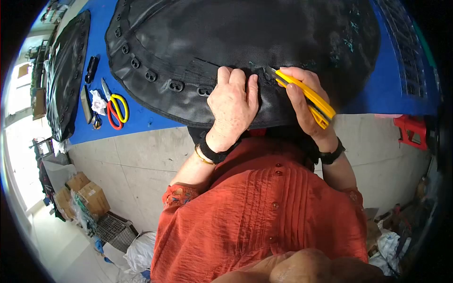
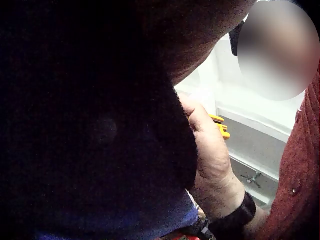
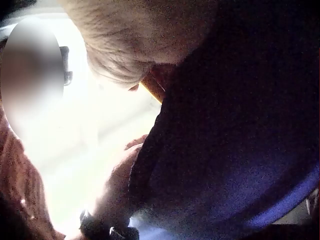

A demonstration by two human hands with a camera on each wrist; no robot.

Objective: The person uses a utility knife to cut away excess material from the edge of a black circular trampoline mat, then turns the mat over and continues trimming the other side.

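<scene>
A large rounded black mesh sheet [image 1: 222,33] lies on the blue tabletop, with black plastic eyelets [image 1: 175,85] along its near-left rim. My left hand [image 1: 231,104] presses down near the sheet's front edge, its bent fingers gripping the mesh; their tips are hidden. Just to its right, my right hand [image 1: 306,99] holds yellow thread snips [image 1: 314,98], tips pointing left at the mesh beside my left thumb. In the left wrist view, dark cloth covers much of the frame, and the snips [image 2: 220,127] show behind the right hand [image 2: 212,155].
Scissors [image 1: 114,107] with red and yellow handles lie at left, beside crumpled white paper [image 1: 98,102] and a black tool [image 1: 91,70]. Another black mesh piece [image 1: 68,70] hangs over the far-left edge. Teal thread scraps [image 1: 349,45] dot the sheet. A red stool [image 1: 411,131] stands right.
</scene>
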